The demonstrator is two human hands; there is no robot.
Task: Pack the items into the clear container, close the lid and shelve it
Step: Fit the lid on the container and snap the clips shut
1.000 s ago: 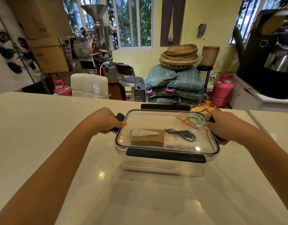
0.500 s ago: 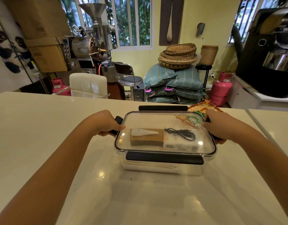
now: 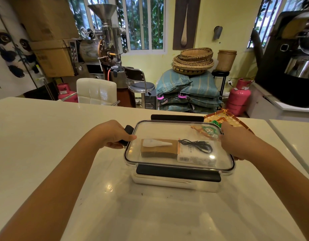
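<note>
Resting on the pale countertop (image 3: 45, 153), close in front, is the clear container (image 3: 176, 183) with its transparent lid (image 3: 167, 129) seated on top. Nearest, a black latch (image 3: 178, 174) folded down along the front edge. On either side, gripped at the short ends: left hand (image 3: 113, 134) curled round the black side latch (image 3: 128, 130), thumb lying on the lid's rim; right hand (image 3: 237, 143) wrapped over the opposite end, fingers hidden below the rim. Inside, seen through the lid: a brown box (image 3: 159, 150) with a white tapered piece (image 3: 155, 143) on it, beside a white box (image 3: 197, 153) carrying a coiled black cable (image 3: 197, 145). Farther back, touching the container's far right corner, a colourful packet (image 3: 225, 117). Beyond the counter, a white chair (image 3: 96, 91), stacked blue sacks (image 3: 190, 91) topped with woven baskets (image 3: 193, 60), and a pink gas cylinder (image 3: 239, 96).
</note>
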